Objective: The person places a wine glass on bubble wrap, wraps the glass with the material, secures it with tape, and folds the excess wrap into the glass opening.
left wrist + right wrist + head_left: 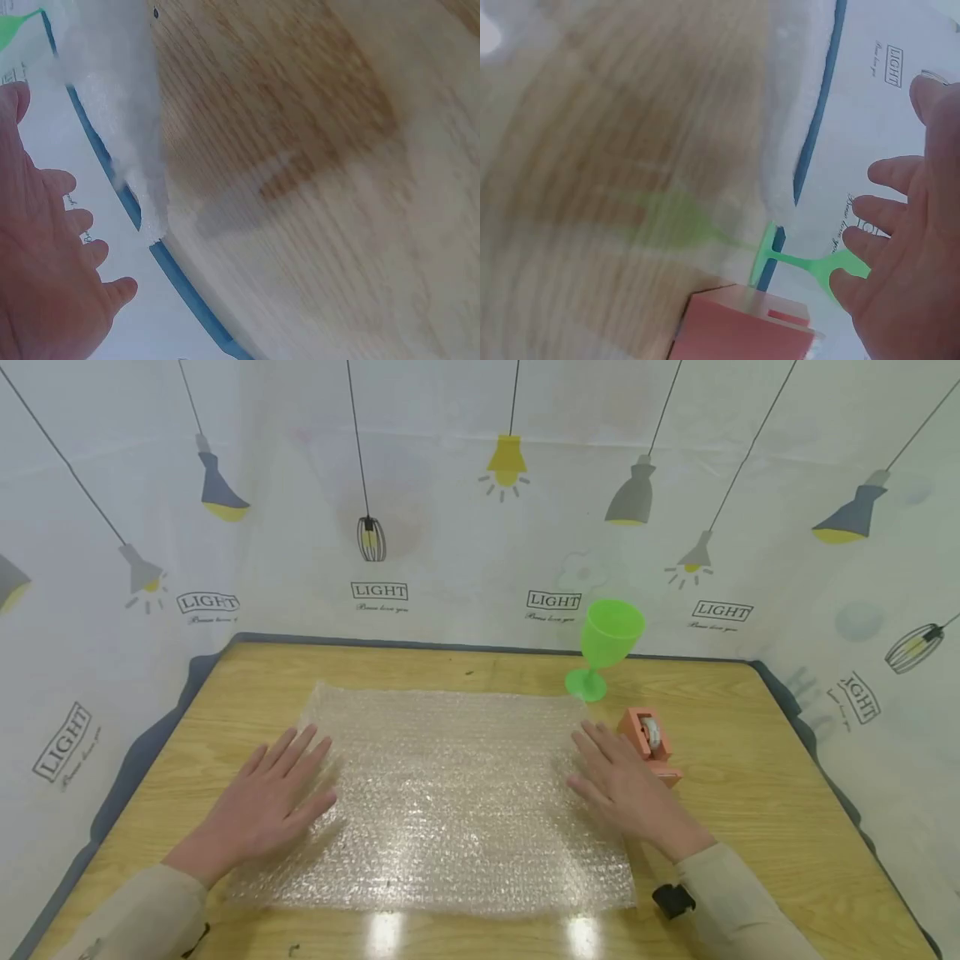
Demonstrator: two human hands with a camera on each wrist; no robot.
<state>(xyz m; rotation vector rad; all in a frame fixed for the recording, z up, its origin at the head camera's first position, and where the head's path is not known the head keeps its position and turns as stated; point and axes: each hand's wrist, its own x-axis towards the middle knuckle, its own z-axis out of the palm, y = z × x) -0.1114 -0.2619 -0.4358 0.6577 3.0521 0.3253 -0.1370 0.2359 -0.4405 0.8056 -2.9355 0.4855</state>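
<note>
A clear sheet of bubble wrap lies spread flat on the wooden table. My left hand, fingers straight, is over its left edge, palm down. Over the right edge is my right hand, its fingers extended too. Neither hand holds anything. Just beyond the right hand is an orange tape dispenser with a roll of tape in it, partly hidden by the hand and forearm. A green plastic goblet stands upright behind the dispenser, near the sheet's far right corner. Both wrist views show the hands' spread fingers.
The wooden table has a dark blue edge at the back and sides. Around it hangs a white curtain printed with lamps and the word LIGHT. A black strap piece hangs at the right sleeve.
</note>
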